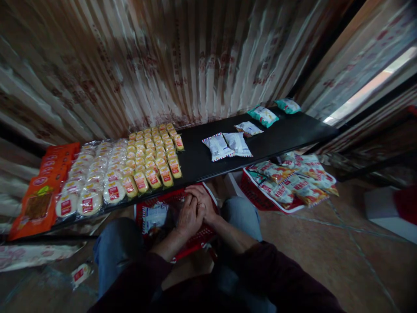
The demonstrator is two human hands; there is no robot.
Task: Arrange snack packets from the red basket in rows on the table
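Left hand point(190, 218) and right hand point(206, 204) clasped over the red basket point(206, 234) between the knees; fingers folded together, no packet visible in them. Basket holds a white-and-blue packet point(155, 217). Surface point(192, 164), left: round cakes point(114, 191) and yellow cakes point(151, 177) in tight rows; judged fully arranged. Right: white packets point(217, 147) and green packets point(263, 116), loosely spaced; judged partly arranged. Bags point(295, 184) heaped in second basket point(252, 194), near right, judged unsorted.

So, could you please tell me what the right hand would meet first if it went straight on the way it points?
Probably the front edge of the black table, beside the yellow wrapped snacks; depth is unclear, so the right hand might pass above it.
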